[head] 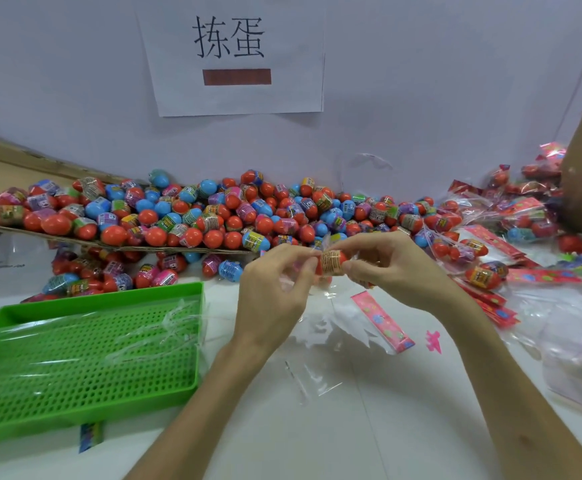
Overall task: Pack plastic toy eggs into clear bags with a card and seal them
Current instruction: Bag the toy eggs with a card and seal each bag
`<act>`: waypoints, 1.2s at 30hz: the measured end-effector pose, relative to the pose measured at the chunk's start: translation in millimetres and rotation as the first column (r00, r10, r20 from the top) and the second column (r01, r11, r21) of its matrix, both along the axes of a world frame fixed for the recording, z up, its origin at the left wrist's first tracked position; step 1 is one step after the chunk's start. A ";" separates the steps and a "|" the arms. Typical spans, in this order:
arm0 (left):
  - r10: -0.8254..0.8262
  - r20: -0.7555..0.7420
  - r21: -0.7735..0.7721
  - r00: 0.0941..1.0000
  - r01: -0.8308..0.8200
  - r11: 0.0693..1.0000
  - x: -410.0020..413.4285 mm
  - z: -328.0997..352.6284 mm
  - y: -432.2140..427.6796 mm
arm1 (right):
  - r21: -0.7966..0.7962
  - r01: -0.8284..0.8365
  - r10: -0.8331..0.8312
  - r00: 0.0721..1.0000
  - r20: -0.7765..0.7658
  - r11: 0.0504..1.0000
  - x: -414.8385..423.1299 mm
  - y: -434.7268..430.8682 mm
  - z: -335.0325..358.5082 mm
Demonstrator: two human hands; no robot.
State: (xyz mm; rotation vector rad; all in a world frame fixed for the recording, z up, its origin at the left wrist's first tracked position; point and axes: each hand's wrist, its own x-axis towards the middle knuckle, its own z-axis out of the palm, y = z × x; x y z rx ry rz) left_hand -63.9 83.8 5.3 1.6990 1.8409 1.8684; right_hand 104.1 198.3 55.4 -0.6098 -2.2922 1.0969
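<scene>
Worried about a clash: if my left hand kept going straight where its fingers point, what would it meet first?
The red egg in the right hand's grip, just ahead of the left hand's fingertips; they may be touching it, depth unclear.

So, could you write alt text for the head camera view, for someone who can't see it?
A left hand and a right hand pinch a red toy egg with a printed band above a white table. Behind lies a heap of red, blue and pink eggs; a green perforated tray sits left, filled bags right, a pink card below the hands.
</scene>
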 end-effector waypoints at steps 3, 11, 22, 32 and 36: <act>-0.021 0.027 0.006 0.999 0.021 1.000 -0.5 0.4 0.4 | 0.021 -0.033 0.030 0.994 0.103 0.999 1.1 -0.7 0.7; -0.093 0.097 -0.066 0.991 0.100 0.993 4.5 1.5 -0.2 | 0.020 -0.025 0.021 0.983 0.182 0.999 6.8 4.4 2.2; -0.133 0.377 -0.038 0.916 0.159 0.987 2.3 11.9 -4.3 | 0.079 0.081 -0.077 0.996 -0.048 0.994 5.8 8.3 -1.0; -0.286 0.396 -0.021 0.873 0.319 0.947 10.3 6.4 -2.8 | 0.209 0.339 -0.232 0.881 -0.411 0.917 -13.3 -10.2 -5.3; -0.286 0.345 -0.022 0.894 0.312 0.950 10.7 1.6 -0.3 | 0.397 0.293 -0.169 0.933 -0.318 0.870 -19.3 -12.6 -11.7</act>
